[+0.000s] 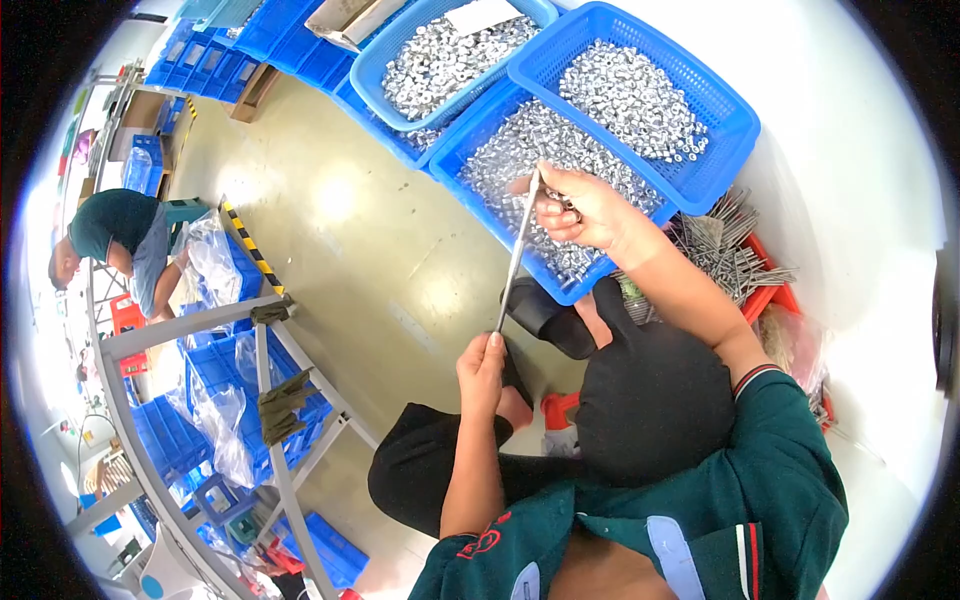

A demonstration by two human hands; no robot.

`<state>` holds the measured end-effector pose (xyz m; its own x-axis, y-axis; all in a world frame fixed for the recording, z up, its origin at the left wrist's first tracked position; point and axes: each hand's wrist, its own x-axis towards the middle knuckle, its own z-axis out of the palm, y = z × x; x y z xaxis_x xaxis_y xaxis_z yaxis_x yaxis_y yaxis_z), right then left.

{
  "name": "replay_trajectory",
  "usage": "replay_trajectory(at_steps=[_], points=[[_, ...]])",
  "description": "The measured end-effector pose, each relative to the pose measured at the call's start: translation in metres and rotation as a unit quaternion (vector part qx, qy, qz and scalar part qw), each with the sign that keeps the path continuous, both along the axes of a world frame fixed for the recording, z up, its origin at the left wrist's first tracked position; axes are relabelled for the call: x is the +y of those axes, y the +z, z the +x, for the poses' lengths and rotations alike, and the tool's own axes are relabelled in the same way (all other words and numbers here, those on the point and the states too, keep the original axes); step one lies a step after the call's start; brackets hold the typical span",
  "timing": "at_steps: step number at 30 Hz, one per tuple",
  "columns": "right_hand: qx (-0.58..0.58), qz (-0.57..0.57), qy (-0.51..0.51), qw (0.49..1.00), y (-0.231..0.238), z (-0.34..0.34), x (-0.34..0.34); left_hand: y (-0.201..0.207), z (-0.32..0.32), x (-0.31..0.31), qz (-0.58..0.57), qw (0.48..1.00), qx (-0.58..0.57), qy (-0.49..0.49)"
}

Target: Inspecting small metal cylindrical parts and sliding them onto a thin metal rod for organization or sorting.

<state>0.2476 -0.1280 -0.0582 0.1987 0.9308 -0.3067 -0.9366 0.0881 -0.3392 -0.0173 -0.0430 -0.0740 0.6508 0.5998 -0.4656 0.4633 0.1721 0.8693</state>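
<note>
A thin metal rod point(517, 250) slants between my two hands over the near edge of a blue basket. My left hand point(480, 370) is closed around its lower end, above my legs. At the upper end, the thumb and fingers of my right hand point(580, 208) pinch the rod. A small dark metal piece shows in the curled fingers of that hand, too small to name surely. Beneath my right hand, the blue basket point(568, 289) holds many small silvery metal parts. Further back, a second blue basket point(735, 115) overlaps it, with similar parts inside.
A light blue basin point(365, 85) of metal parts stands at the back. Many metal rods point(725, 250) lie in a red crate point(765, 292) right of my forearm. On the left are a grey metal frame point(190, 328), blue crates point(215, 365) with plastic bags, and a person bending point(115, 225).
</note>
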Motion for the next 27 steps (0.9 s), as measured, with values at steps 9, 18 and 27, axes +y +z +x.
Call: replay_trajectory(at_steps=[9, 18, 27], points=[[-0.174, -0.169, 0.015, 0.97, -0.027, 0.0, -0.009, 0.007, 0.01, 0.001, -0.062, 0.996, -0.002, 0.063], [-0.023, -0.029, -0.075, 0.997, -0.037, 0.019, -0.015, 0.0, 0.002, 0.002, 0.018, 1.0, 0.019, -0.001], [0.043, -0.024, -0.077, 0.996, -0.038, 0.026, -0.015, -0.003, -0.002, 0.001, 0.067, 0.997, 0.027, -0.021]])
